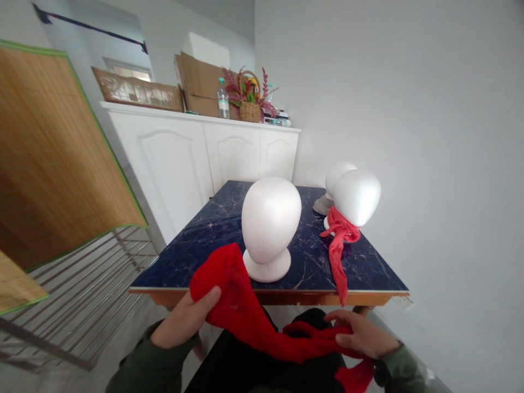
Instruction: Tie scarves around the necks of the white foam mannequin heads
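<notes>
My left hand (186, 322) grips one end of a red scarf (241, 305), bunched up beside the table's front edge. My right hand (360, 334) holds the other part of the same scarf low over my lap. A bare white foam mannequin head (270, 221) stands on the dark blue marble table (196, 245) just beyond my hands. To its right a second foam head (357, 196) wears a knotted red scarf (339, 248) that hangs over the table's edge. A third foam head (333, 177) stands behind it.
White cabinets (196, 158) stand behind the table, topped with cardboard boxes (200, 82), a water bottle (223, 101) and a flower basket (250, 98). A bamboo mat (53, 158) hangs on a metal drying rack (90, 295) at my left. A plain wall lies right.
</notes>
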The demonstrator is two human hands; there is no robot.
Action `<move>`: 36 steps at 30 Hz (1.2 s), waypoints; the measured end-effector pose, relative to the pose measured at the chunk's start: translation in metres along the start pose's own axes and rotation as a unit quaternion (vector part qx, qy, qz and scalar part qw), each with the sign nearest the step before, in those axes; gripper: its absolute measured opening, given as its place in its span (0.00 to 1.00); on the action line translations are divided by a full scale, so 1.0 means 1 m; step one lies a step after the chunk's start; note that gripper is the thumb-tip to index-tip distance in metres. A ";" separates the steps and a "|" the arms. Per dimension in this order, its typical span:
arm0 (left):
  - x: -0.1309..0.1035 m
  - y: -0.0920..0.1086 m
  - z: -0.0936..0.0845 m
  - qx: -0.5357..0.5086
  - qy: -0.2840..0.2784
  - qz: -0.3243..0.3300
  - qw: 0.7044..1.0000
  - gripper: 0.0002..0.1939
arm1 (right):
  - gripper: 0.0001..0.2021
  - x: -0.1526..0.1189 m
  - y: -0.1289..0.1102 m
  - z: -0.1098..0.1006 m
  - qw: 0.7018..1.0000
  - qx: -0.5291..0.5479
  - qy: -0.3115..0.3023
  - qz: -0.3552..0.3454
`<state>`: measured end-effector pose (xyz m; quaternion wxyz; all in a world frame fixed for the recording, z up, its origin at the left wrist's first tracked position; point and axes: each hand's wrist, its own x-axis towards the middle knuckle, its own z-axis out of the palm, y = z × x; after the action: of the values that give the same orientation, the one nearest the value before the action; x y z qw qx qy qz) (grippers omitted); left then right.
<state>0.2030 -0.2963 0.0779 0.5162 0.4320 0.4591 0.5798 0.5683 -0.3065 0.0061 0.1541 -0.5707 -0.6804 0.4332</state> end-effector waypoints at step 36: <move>0.201 0.166 0.040 -0.098 0.029 0.235 0.967 0.20 | 0.24 0.153 -0.244 -0.150 0.822 0.370 0.398 -0.171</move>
<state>0.1897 -0.1006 0.2544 0.3915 0.4578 0.3004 0.7395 0.4707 -0.0985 0.2355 0.6824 -0.4680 -0.4357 0.3542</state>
